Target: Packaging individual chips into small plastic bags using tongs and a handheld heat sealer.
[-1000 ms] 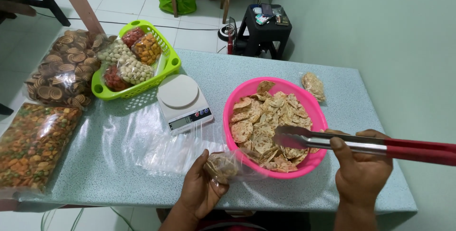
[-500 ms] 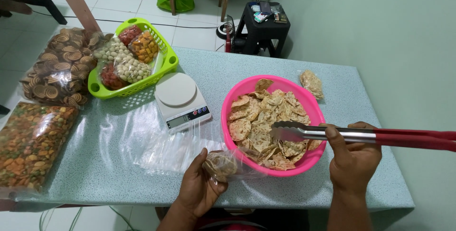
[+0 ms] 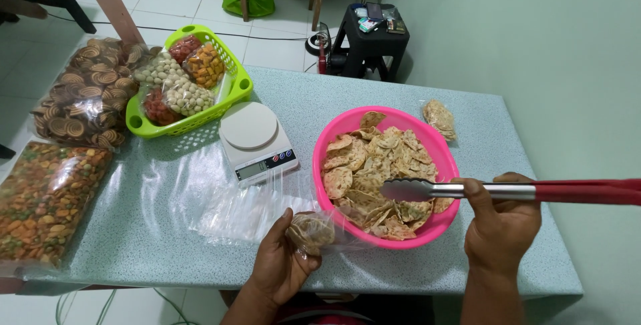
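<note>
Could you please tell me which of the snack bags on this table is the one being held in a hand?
The small clear bag of crackers at the table's near edge, gripped by the left hand. The other bags lie untouched on the table or in the green basket.

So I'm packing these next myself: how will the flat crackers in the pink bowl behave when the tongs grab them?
The crackers look thin and wavy, so they are probably brittle and may snap under a hard squeeze. They seem light for their size. Heaped loosely in the pink bowl, neighbours will likely slide when the tongs in the right hand lift one.
</note>
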